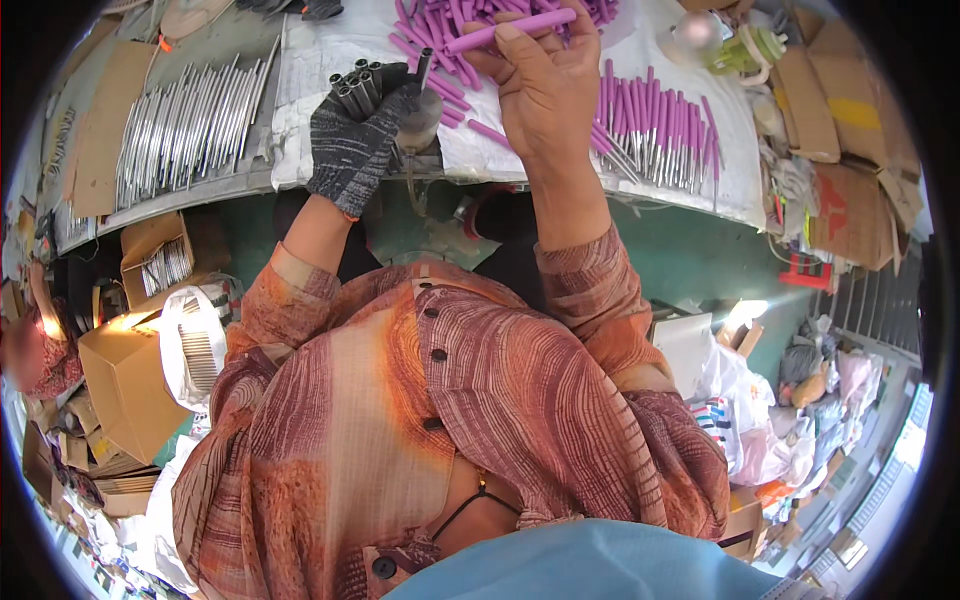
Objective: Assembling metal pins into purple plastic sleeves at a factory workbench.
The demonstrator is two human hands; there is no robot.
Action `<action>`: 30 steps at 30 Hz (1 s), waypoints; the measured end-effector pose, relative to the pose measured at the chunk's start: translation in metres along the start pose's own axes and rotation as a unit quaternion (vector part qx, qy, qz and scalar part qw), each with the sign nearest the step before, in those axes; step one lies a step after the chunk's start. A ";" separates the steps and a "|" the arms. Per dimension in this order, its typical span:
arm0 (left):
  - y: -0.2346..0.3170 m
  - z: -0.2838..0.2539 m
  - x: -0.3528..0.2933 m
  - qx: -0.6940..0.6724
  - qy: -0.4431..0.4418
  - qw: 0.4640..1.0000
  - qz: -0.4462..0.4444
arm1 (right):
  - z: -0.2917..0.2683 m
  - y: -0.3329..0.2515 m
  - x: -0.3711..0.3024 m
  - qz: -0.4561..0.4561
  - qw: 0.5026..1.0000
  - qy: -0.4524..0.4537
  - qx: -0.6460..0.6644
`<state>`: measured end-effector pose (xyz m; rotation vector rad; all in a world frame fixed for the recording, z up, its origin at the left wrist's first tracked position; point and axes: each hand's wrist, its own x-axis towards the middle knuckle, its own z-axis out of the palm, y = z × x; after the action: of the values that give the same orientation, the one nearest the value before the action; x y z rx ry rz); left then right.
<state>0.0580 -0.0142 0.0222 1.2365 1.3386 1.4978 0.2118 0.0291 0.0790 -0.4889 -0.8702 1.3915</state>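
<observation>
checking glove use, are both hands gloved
No, the left hand wears a dark grey glove, but the right hand is bare.

Cardboard box [125, 385] at left, plastic bags [740, 380], green floor [690, 255]

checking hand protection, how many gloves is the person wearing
1: the grey glove on the left hand, which holds tubes. The right hand, holding a purple tube, is bare.

The heaped tubes [432, 22] are purple, rods [190, 125] silver, the glove [350, 150] flecked dark grey, the shirt [520, 360] swirled maroon-orange.
</observation>
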 end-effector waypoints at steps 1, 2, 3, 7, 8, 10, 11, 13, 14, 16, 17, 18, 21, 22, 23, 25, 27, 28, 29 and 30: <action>0.000 0.000 0.000 0.000 0.003 1.000 0.001 | 0.002 0.000 -0.001 -0.015 1.000 -0.012 0.001; 0.001 0.002 -0.001 -0.005 0.005 1.000 0.005 | 0.005 0.000 -0.002 -0.013 1.000 -0.015 0.001; 0.002 0.003 -0.001 -0.010 0.006 1.000 0.010 | 0.010 0.000 -0.003 -0.014 0.999 -0.008 -0.032; -0.002 0.001 -0.001 0.025 0.004 1.000 0.007 | 0.014 0.004 -0.001 -0.091 0.985 -0.053 -0.133; -0.004 0.001 0.000 0.041 0.003 0.999 0.021 | 0.015 0.002 -0.002 -0.091 0.985 -0.053 -0.133; -0.002 0.001 -0.001 0.057 0.001 0.998 0.033 | 0.025 -0.008 -0.003 -0.176 0.928 -0.189 -0.267; 0.001 0.002 -0.003 -0.022 0.009 1.000 -0.009 | 0.027 -0.010 -0.002 -0.176 0.929 -0.189 -0.267; 0.003 0.002 -0.002 -0.103 0.015 0.993 -0.049 | 0.030 -0.016 0.002 -0.244 0.813 -0.250 -0.466; 0.002 0.000 0.000 -0.150 0.011 0.986 -0.077 | 0.034 -0.020 0.003 -0.245 0.812 -0.249 -0.467; -0.001 -0.002 0.002 -0.199 0.005 0.974 -0.105 | 0.040 -0.028 0.002 -0.130 0.858 -0.230 -0.440; -0.002 -0.003 0.005 -0.255 0.028 0.953 -0.160 | 0.036 -0.020 0.006 -0.130 0.858 -0.228 -0.442; -0.003 -0.003 0.007 -0.308 0.047 0.925 -0.216 | 0.028 -0.005 0.011 -0.101 0.863 -0.249 -0.427; -0.019 -0.019 0.012 -0.318 0.037 0.914 -0.248 | 0.020 0.023 0.003 -0.049 0.892 -0.239 -0.380; -0.021 -0.023 0.013 -0.340 0.032 0.903 -0.261 | 0.018 0.027 0.000 -0.022 0.915 -0.211 -0.344; -0.024 -0.027 0.014 -0.366 0.041 0.888 -0.276 | 0.014 0.027 -0.001 -0.013 0.897 -0.220 -0.384; -0.023 -0.030 0.012 -0.354 0.067 0.889 -0.284 | 0.013 0.044 -0.004 -0.028 0.915 -0.196 -0.353; -0.022 -0.034 0.016 -0.350 0.094 0.888 -0.282 | 0.013 0.045 -0.002 -0.035 0.932 -0.171 -0.318; -0.021 -0.035 0.016 -0.350 0.091 0.889 -0.283 | 0.008 0.046 0.003 -0.036 0.932 -0.168 -0.319; -0.021 -0.036 0.016 -0.343 0.109 0.890 -0.279 | -0.001 0.048 0.013 -0.130 0.924 -0.071 -0.352; -0.020 -0.036 0.014 -0.336 0.131 0.891 -0.276 | -0.010 0.051 0.023 -0.219 0.899 0.025 -0.378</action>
<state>0.0185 -0.0060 0.0052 0.1901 1.0530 1.5271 0.1860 0.0606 0.0402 -0.8468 -1.3808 0.5857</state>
